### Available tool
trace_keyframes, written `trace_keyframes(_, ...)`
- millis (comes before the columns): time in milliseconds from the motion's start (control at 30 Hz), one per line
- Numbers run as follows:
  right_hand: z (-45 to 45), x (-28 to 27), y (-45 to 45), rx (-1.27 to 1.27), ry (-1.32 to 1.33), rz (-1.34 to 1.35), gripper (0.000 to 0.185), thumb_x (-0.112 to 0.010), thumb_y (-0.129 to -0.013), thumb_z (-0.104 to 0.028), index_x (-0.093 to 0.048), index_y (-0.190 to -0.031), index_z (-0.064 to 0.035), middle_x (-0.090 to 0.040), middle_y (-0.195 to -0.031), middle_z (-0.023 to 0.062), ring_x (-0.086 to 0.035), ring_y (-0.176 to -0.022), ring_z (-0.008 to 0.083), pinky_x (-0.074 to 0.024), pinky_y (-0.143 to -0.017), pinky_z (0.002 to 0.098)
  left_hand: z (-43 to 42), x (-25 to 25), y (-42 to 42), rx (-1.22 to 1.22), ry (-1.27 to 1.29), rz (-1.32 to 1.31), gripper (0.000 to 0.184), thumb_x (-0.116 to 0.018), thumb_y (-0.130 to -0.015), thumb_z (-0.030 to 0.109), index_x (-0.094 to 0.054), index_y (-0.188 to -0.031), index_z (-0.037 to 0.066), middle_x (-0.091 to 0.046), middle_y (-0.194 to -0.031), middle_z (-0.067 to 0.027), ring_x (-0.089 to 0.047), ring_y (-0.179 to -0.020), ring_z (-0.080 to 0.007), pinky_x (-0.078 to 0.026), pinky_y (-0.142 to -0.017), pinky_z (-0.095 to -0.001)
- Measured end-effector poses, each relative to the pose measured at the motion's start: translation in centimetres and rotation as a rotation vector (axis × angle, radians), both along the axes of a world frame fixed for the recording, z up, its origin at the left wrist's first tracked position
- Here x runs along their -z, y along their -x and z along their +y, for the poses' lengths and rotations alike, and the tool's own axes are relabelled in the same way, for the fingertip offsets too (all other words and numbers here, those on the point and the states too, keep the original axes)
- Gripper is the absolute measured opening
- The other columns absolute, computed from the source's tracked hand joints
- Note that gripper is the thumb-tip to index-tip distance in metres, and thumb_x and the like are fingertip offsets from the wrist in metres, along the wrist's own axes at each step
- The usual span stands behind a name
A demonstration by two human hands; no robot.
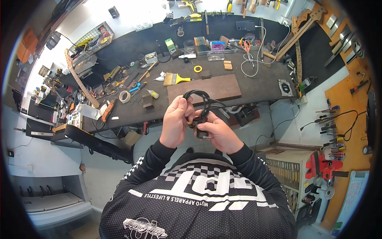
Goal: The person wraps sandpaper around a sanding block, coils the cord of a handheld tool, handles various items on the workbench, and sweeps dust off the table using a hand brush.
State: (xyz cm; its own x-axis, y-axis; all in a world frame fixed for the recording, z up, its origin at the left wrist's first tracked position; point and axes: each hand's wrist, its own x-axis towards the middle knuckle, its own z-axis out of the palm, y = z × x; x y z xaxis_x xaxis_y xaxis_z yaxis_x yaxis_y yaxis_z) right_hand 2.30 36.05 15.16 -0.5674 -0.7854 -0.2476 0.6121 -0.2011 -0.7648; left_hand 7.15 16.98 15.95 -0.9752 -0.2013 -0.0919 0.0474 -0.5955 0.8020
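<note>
A black cable (205,99) hangs in several loops between my two hands, in front of my chest. My left hand (175,121) is closed around the left side of the loops, thumb upward. My right hand (219,133) pinches a dark plug-like end (201,131) of the cable, with a short metal tip pointing right. The fingers of both hands nearly meet at the lower part of the coil. Behind the loops lies a brown wooden board (223,87) on the dark workbench (254,79).
On the bench are a wide brush (173,79), yellow tape roll (197,69), scissors (246,47), white cable (248,75) and guitar neck (79,79). A black padded case (97,144) stands at lower left. Red vise (324,165) at right.
</note>
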Motion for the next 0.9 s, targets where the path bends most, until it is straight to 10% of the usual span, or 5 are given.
trace_keyframes(267, -0.1, -3.3, -3.2, -0.380, -0.624, 1.176, 0.036, -0.069, -0.099, -0.018, -0.065, -0.131, -0.0020, -0.077, -0.101, 0.0228, -0.077, -0.098, 0.0425, -0.0598, -0.087, 0.0508, -5.3, 3.6, -0.1, -0.158, 0.050, -0.048, 0.034, -0.054, -0.122, 0.030, -0.056, -0.130, -0.003, -0.058, -0.088, -0.0018, -0.062, -0.083, -0.0159, -0.053, -0.084, -0.0315)
trace_keyframes(500, -5.1, -8.0, 0.5, -0.561, -0.551, 1.554, 0.027, -0.075, -0.090, -0.022, -0.072, -0.112, -0.0071, -0.077, -0.087, 0.0158, -0.077, -0.085, 0.0393, -0.0611, -0.078, 0.0501, -5.5, 4.9, -1.2, 0.201, 0.277, -0.020, 0.042, -0.055, -0.122, 0.034, -0.052, -0.140, -0.003, -0.067, -0.084, -0.0036, -0.063, -0.070, -0.0097, -0.052, -0.065, -0.0244)
trace_keyframes(633, -7.6, -9.7, 4.8, -0.263, -0.530, 1.699, 0.021, -0.080, -0.095, -0.023, -0.074, -0.108, -0.0090, -0.078, -0.093, 0.0097, -0.076, -0.089, 0.0292, -0.0593, -0.081, 0.0396, -7.7, 3.2, -2.8, 0.483, 0.295, -0.129, 0.070, -0.041, -0.120, 0.065, -0.063, -0.134, 0.000, -0.059, -0.086, 0.0008, -0.050, -0.066, -0.0070, -0.040, -0.060, -0.0245)
trace_keyframes(833, -9.8, -0.9, 4.5, 0.037, -0.380, 0.786, 0.018, -0.066, -0.114, -0.017, -0.074, -0.121, -0.0024, -0.072, -0.117, 0.0023, -0.067, -0.101, 0.0108, -0.0554, -0.091, 0.0302, -10.4, 2.9, -2.8, 0.446, 0.069, -0.129, 0.060, -0.044, -0.121, 0.050, -0.070, -0.118, -0.004, -0.050, -0.074, 0.0021, -0.036, -0.059, -0.0090, -0.033, -0.058, -0.0302)
trace_keyframes(900, -10.2, 0.4, 1.9, 0.075, -0.285, 0.775, 0.039, -0.065, -0.115, -0.016, -0.062, -0.150, -0.0010, -0.068, -0.135, 0.0064, -0.064, -0.124, 0.0130, -0.0537, -0.106, 0.0326, -10.7, 2.8, -3.1, 0.333, 0.023, -0.165, 0.040, -0.051, -0.119, 0.036, -0.066, -0.105, 0.002, -0.046, -0.068, 0.0038, -0.038, -0.055, -0.0070, -0.032, -0.053, -0.0276)
